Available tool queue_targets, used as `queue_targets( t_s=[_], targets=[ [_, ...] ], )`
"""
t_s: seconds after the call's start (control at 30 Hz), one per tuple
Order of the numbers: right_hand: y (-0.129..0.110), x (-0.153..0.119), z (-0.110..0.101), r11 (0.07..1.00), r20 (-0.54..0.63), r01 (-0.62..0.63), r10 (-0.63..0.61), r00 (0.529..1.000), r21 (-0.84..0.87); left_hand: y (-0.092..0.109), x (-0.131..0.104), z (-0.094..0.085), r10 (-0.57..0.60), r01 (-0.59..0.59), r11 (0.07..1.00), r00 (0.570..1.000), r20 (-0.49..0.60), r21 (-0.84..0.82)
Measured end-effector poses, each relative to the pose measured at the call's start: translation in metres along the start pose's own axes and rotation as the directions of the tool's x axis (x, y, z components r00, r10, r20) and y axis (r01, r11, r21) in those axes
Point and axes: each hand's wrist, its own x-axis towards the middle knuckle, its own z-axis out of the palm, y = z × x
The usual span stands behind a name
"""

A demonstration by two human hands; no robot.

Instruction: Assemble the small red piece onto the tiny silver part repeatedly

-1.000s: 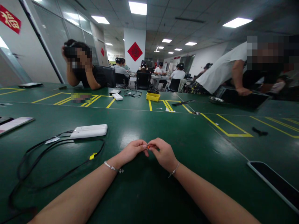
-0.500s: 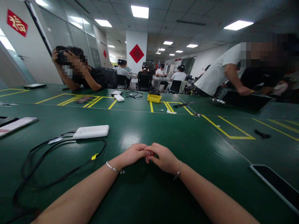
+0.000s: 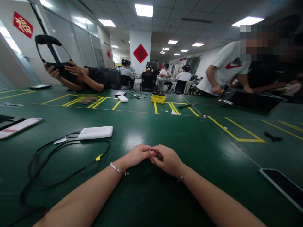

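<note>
Since a second ago, the headset [image 3: 62,71], beyond and left of the near white power bank [image 3: 95,132], is coming away from a co-worker's head, its strap now showing. Well right of and beyond that power bank, another co-worker is turning, and a red Nike swoosh is now showing on the white T-shirt [image 3: 224,56]. Right of and nearer than the power bank, the left hand [image 3: 138,155] and right hand [image 3: 169,160] are meeting, thumbs and fingertips pinching one small red piece [image 3: 153,154] between them. The fingers are covering most of it, so I cannot tell its long axis or which way it is pointing. Each wrist is wearing one bracelet, two in all. Black cables [image 3: 68,142], one carrying a yellow tag [image 3: 99,157], are looping left of the power bank. Two phone-like slabs are lying flat, a pale one [image 3: 23,127] to its left and a dark-faced one [image 3: 284,186] far to its right. Three red diamond signs are hanging beyond it; only the leftmost sign [image 3: 23,24] is showing readable writing, a gold 福.
</note>
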Motion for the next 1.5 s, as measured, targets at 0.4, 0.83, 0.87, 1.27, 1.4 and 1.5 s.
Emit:
queue_targets(
  t_s=[0.4, 0.83, 0.87, 1.27, 1.4, 1.5],
  targets=[
    [-0.001, 0.000, 0.003, 0.998, -0.070, -0.046, 0.044, 0.997, -0.035, 0.000, -0.002, -0.002, 0.038, -0.038, 0.999, 0.999, 0.001, -0.034],
    [-0.005, -0.001, 0.004, 0.995, -0.090, -0.060, 0.053, 0.995, -0.076, 0.007, -0.003, -0.001, 0.021, -0.021, 0.998, 1.000, 0.000, 0.053],
    [-0.005, -0.001, 0.004, 0.995, -0.090, -0.057, 0.050, 0.995, -0.083, 0.007, -0.003, -0.001, 0.018, -0.019, 0.998, 1.000, 0.001, 0.055],
    [-0.003, -0.003, 0.012, 0.963, -0.106, -0.109, 0.085, 0.991, -0.248, 0.001, -0.001, 0.006, 0.005, 0.045, 0.943, 0.989, -0.149, 0.329],
    [-0.005, -0.003, 0.011, 0.974, -0.091, -0.040, 0.020, 0.996, -0.223, 0.002, -0.001, 0.006, 0.034, 0.031, 0.914, 0.987, -0.155, 0.404],
    [-0.005, -0.002, 0.009, 0.980, -0.103, -0.023, 0.003, 0.995, -0.196, 0.006, -0.003, 0.005, 0.038, 0.005, 0.933, 0.993, -0.112, 0.359]
  ],
)
